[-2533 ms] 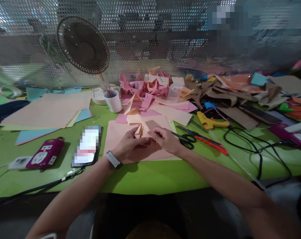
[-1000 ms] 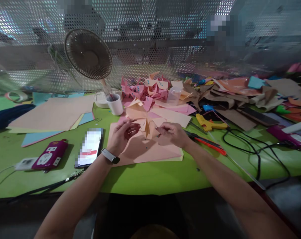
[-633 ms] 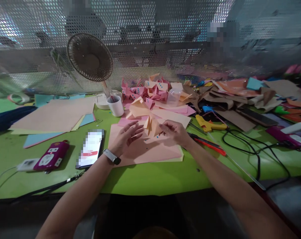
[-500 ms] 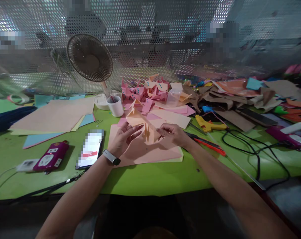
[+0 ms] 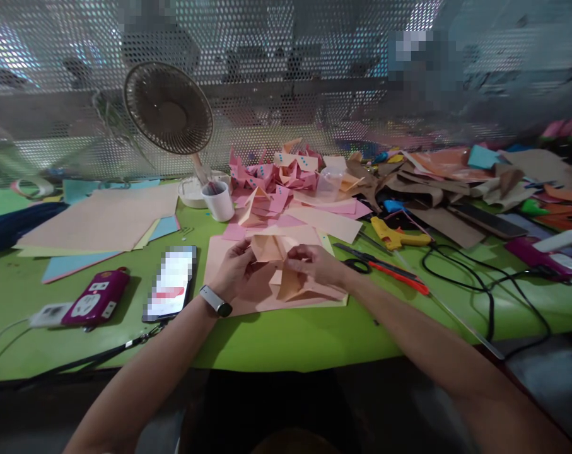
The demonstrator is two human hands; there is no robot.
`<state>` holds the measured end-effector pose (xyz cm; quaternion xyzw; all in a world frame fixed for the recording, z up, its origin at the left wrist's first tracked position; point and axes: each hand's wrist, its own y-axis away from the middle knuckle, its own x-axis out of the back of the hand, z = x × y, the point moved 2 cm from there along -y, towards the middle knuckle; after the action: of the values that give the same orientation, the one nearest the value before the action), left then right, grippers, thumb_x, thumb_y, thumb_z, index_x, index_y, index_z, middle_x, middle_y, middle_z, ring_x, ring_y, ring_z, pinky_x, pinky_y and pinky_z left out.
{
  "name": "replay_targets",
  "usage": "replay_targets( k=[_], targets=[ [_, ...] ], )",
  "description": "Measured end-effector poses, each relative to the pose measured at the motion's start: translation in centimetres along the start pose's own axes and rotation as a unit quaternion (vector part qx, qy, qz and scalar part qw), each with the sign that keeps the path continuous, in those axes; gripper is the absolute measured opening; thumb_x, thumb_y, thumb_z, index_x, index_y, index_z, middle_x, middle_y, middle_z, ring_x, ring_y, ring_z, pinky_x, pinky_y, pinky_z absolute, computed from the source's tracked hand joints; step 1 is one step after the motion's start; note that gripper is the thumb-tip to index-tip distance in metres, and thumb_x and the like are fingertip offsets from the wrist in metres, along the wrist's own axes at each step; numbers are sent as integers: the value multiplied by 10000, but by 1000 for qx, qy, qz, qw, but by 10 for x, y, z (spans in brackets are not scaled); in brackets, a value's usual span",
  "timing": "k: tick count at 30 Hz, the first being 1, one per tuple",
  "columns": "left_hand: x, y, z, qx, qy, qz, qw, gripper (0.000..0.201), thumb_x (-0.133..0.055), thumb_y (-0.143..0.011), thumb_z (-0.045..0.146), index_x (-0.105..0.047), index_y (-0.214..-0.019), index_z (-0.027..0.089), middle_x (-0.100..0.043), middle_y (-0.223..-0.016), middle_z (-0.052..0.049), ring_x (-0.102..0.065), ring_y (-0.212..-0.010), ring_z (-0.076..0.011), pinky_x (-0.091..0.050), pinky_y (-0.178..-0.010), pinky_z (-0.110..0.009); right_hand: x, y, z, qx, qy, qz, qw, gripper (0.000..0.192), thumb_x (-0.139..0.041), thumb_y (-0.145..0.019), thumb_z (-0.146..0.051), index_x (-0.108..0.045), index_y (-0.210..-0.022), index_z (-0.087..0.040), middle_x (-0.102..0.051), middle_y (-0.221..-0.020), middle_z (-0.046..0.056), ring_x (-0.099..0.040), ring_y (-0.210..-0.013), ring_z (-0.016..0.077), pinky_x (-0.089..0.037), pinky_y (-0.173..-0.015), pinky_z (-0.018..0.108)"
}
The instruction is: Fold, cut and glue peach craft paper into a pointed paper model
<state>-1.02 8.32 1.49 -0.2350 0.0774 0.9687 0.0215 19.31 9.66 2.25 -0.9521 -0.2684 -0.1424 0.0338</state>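
A folded piece of peach paper (image 5: 288,282) is held between my two hands, just above a stack of peach sheets (image 5: 248,301). My left hand (image 5: 236,268) pinches its left side, with fingers partly behind the paper. On the right, my right hand (image 5: 314,261) has its thumb and fingers closed on the paper's upper right part. Creased flaps stick out below and between the hands. Another folded peach piece (image 5: 254,208) stands just beyond, near a heap of pink folded paper shapes (image 5: 276,173).
Left of my hands lie a phone (image 5: 171,284) and a purple power bank (image 5: 96,296). A white cup (image 5: 218,202) and a fan (image 5: 169,108) stand behind. To the right are scissors (image 5: 359,261), an orange cutter (image 5: 399,277), a yellow glue gun (image 5: 396,234) and black cables (image 5: 491,302).
The held peach paper has been turned and brought nearer to me, apart from the folded piece behind. My right hand has shifted left and slightly down, uncovering the scissors' handle.
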Motion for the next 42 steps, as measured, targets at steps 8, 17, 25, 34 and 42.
replay_targets(
  k=[8,17,25,34,42],
  targets=[
    [-2,0,5,-10,18,18,1000,220,-721,-763,320,-677,-927,181,-724,-861,-17,-689,-816,-148,-540,-853,-314,1,0,-1,89,64,105,988,341,-645,-822,-524,-605,-785,-188,-621,-717,11,-539,-622,137,-433,-563,262],
    [-13,10,14,-82,29,-32,996,395,-642,-808,583,-676,-748,194,-701,-781,-19,-667,-796,-168,-521,-821,-317,13,24,-27,331,390,319,798,140,-578,-931,-235,-716,-952,-240,-698,-888,60,-611,-881,207,-475,-824,364],
    [-22,18,9,-16,26,-83,996,295,-780,-733,450,-706,-834,182,-721,-900,-43,-663,-830,-178,-528,-844,-339,7,25,-28,381,480,334,717,160,-594,-914,-174,-723,-961,-256,-706,-935,45,-589,-874,195,-445,-816,354],
    [-12,11,15,-36,-48,-105,993,204,-832,-659,219,-644,-614,152,-637,-627,16,-570,-638,-93,-455,-640,-210,40,16,-19,275,397,438,758,457,-521,-862,-157,-584,-1301,-267,-566,-1310,92,-472,-1260,286,-358,-1062,498],
    [-6,7,18,-68,-127,-95,985,195,-829,-655,259,-665,-641,154,-644,-623,8,-581,-637,-114,-443,-642,-236,49,10,-14,270,335,432,793,428,-516,-826,-142,-617,-1233,-227,-661,-1215,90,-570,-1172,250,-416,-1042,457]
  ],
)
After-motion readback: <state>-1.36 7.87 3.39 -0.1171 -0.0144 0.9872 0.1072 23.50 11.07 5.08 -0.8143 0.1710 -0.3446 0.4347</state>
